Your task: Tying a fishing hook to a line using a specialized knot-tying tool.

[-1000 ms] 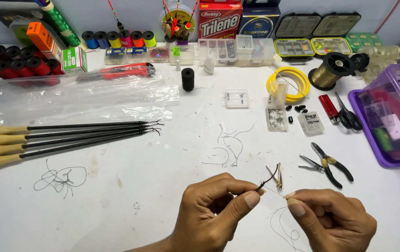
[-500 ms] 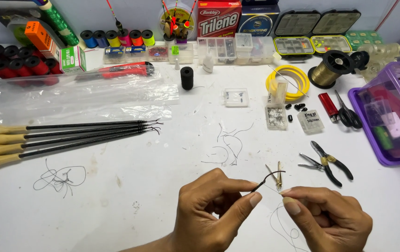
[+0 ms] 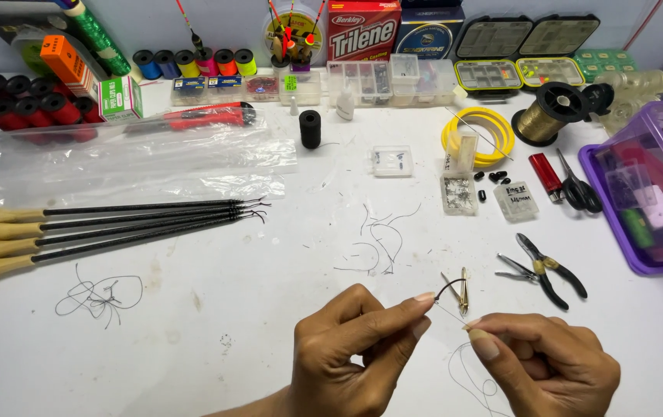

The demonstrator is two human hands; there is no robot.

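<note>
Left hand (image 3: 351,351) near centre of white bench (image 3: 231,309), fingers (image 3: 416,305) pinched shut on short dark curved wire (image 3: 449,288). Right hand (image 3: 544,363) just right, fingers pinched on thin line (image 3: 463,367) (looping toward near edge). Brass tweezers (image 3: 461,289) behind wire; pliers (image 3: 544,272) farther right.

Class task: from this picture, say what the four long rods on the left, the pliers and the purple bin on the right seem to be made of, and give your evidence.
Rods: pale handles look like wood or cork, matte; the thin black shafts could be carbon or fibreglass, unclear. Pliers: grey, shiny jaws suggest steel; black handles look rubber- or plastic-coated. Purple bin: translucent plastic, since its contents show through the wall.
</note>
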